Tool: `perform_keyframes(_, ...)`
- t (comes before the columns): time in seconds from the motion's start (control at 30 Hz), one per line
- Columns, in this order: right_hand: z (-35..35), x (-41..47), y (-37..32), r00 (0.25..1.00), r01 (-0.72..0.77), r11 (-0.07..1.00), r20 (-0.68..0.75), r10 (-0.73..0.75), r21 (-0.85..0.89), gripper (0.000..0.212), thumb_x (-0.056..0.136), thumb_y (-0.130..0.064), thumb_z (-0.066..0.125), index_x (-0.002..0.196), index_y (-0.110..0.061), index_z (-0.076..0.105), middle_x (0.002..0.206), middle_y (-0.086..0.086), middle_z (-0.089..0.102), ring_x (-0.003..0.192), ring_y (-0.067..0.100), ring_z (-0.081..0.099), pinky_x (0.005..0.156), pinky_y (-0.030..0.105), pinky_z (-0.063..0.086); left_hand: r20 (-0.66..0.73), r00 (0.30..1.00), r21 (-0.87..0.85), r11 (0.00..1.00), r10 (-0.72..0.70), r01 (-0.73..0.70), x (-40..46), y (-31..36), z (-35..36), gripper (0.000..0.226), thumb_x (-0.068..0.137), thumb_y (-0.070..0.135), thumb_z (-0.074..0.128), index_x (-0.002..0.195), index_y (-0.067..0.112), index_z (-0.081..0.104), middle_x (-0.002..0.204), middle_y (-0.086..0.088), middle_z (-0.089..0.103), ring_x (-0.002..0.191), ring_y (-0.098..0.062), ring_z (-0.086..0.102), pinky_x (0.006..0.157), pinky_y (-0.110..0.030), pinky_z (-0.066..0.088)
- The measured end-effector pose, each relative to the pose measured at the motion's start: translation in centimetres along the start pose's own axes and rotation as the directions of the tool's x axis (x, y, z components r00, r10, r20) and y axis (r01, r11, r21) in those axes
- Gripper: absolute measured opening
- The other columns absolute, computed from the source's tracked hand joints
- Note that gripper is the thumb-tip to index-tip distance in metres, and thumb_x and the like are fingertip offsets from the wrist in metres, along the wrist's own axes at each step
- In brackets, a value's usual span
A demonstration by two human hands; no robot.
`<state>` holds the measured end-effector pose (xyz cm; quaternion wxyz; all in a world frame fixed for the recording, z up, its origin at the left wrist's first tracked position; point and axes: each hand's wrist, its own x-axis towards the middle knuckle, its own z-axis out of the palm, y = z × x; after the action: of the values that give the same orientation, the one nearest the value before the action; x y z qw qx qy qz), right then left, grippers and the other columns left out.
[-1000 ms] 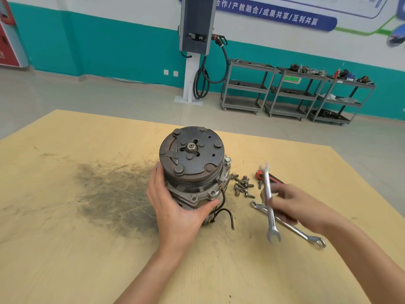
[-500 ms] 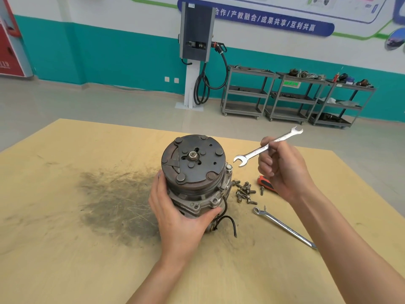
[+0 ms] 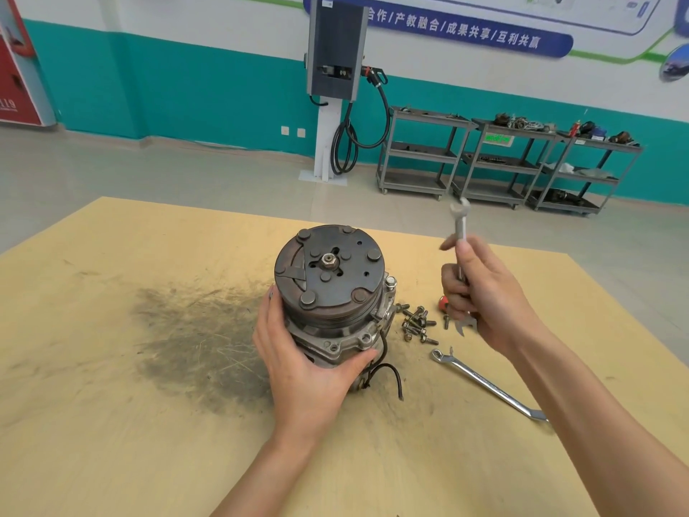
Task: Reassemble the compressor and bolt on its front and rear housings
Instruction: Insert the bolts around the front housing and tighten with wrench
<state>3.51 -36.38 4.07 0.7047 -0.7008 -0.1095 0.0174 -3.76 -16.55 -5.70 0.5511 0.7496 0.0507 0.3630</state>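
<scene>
"合作/产教融合/成果共享/互利共赢" on blue wall banner (image 3: 447, 29); "119" on red board (image 3: 11, 87).

Head view looks down, close, over the table (image 3: 112, 423).

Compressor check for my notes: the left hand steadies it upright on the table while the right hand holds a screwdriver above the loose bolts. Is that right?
Not quite. The head view shows the right hand holding an open-ended wrench, not a screwdriver. The left hand does steady the upright compressor on the table, with the loose bolts below the wrench.
</scene>
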Motion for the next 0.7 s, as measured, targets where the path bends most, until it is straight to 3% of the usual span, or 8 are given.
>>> perform_keyframes(0.03, 0.0, 0.0, 0.2, 0.999, -0.038, 0.999, -0.013, 0.039, 0.029, 0.010, 0.105, -0.024, 0.036, 0.098, -0.021, 0.042, 0.061, 0.000, 0.036, 0.043, 0.009, 0.022, 0.038, 0.020, 0.024, 0.000, 1.000, 0.000, 1.000, -0.001, 0.001, 0.0, 0.0, 0.0, 0.126, 0.048, 0.064, 0.080, 0.148, 0.008, 0.029, 0.148, -0.012, 0.036, 0.139, -0.031, 0.031, 0.111, -0.058, 0.032)
perform_keyframes(0.13, 0.0, -0.2, 0.6, 0.995, -0.096, 0.962, 0.006, 0.098, 0.256, 0.031, 0.094, 0.006, 0.027, 0.101, -0.021, 0.040, 0.071, 0.005, 0.052, 0.047, 0.010, 0.028, 0.037, 0.018, 0.025, -0.003, 1.000, 0.001, 1.000, 0.003, -0.003, 0.0, 0.1, 0.0, 0.126, 0.048, 0.064, 0.079, 0.148, 0.008, 0.029, 0.148, -0.012, 0.036, 0.139, -0.031, 0.031, 0.111, -0.059, 0.032)
perform_keyframes(0.23, 0.1, -0.4, 0.6, 0.995, -0.095, 0.839, 0.083, 0.060, 0.536, 0.040, 0.081, 0.013, 0.028, 0.104, -0.005, 0.055, 0.082, 0.014, 0.057, 0.056, 0.015, 0.047, 0.047, 0.023, 0.045, -0.006, 1.000, 0.000, 1.000, 0.008, -0.008, 0.0, 0.1, 0.0, 0.124, 0.049, 0.065, 0.078, 0.148, 0.009, 0.028, 0.148, -0.011, 0.036, 0.139, -0.030, 0.031, 0.111, -0.059, 0.031)
perform_keyframes(0.3, 0.0, -0.5, 0.6, 0.989, -0.098, 0.754, 0.146, 0.003, 0.650, 0.046, 0.077, 0.012, 0.033, 0.109, -0.006, 0.061, 0.088, 0.013, 0.061, 0.068, 0.017, 0.059, 0.063, 0.029, 0.055, -0.008, 1.000, -0.001, 1.000, 0.007, -0.007, 0.0, 0.1, 0.0, 0.124, 0.049, 0.065, 0.078, 0.148, 0.009, 0.028, 0.148, -0.011, 0.035, 0.140, -0.030, 0.031, 0.112, -0.059, 0.031)
perform_keyframes(0.4, 0.1, -0.9, 0.7, 0.970, -0.031, 0.757, 0.203, -0.135, 0.652, 0.034, 0.090, 0.002, 0.042, 0.112, -0.014, 0.063, 0.095, 0.005, 0.067, 0.088, 0.017, 0.067, 0.082, 0.036, 0.056, -0.004, 1.000, -0.008, 1.000, 0.000, 0.000, 0.1, 0.1, 0.0, 0.124, 0.048, 0.065, 0.078, 0.148, 0.010, 0.029, 0.148, -0.012, 0.036, 0.139, -0.030, 0.031, 0.111, -0.058, 0.031)
perform_keyframes(0.5, 0.9, -0.8, 1.0, 0.984, 0.118, 0.819, 0.046, -0.174, 0.562, 0.015, 0.093, -0.026, 0.047, 0.100, -0.015, 0.057, 0.074, 0.000, 0.064, 0.074, 0.017, 0.065, 0.073, 0.031, 0.055, -0.003, 1.000, -0.006, 1.000, 0.002, -0.002, 0.0, 0.1, 0.0, 0.124, 0.048, 0.065, 0.078, 0.148, 0.010, 0.029, 0.148, -0.012, 0.036, 0.140, -0.031, 0.031, 0.112, -0.059, 0.031)
perform_keyframes(0.6, 1.1, -0.5, 0.9, 0.986, 0.167, 0.864, -0.089, -0.141, 0.475, 0.042, 0.095, -0.049, 0.032, 0.088, -0.013, 0.051, 0.050, 0.001, 0.048, 0.050, 0.018, 0.045, 0.056, 0.024, 0.044, -0.001, 1.000, -0.004, 1.000, 0.001, -0.001, 0.0, 0.1, -0.1, 0.124, 0.049, 0.066, 0.078, 0.148, 0.010, 0.029, 0.148, -0.012, 0.036, 0.140, -0.032, 0.031, 0.112, -0.059, 0.031)
perform_keyframes(0.7, 1.2, -0.2, 0.8, 0.990, 0.138, 0.896, -0.043, -0.132, 0.422, 0.054, 0.103, -0.044, 0.019, 0.083, -0.010, 0.056, 0.042, 0.005, 0.043, 0.043, 0.017, 0.035, 0.051, 0.023, 0.037, -0.001, 1.000, -0.004, 1.000, -0.002, 0.002, 0.0, 0.1, -0.1, 0.124, 0.049, 0.067, 0.078, 0.148, 0.010, 0.029, 0.147, -0.012, 0.036, 0.139, -0.032, 0.031, 0.111, -0.059, 0.031)
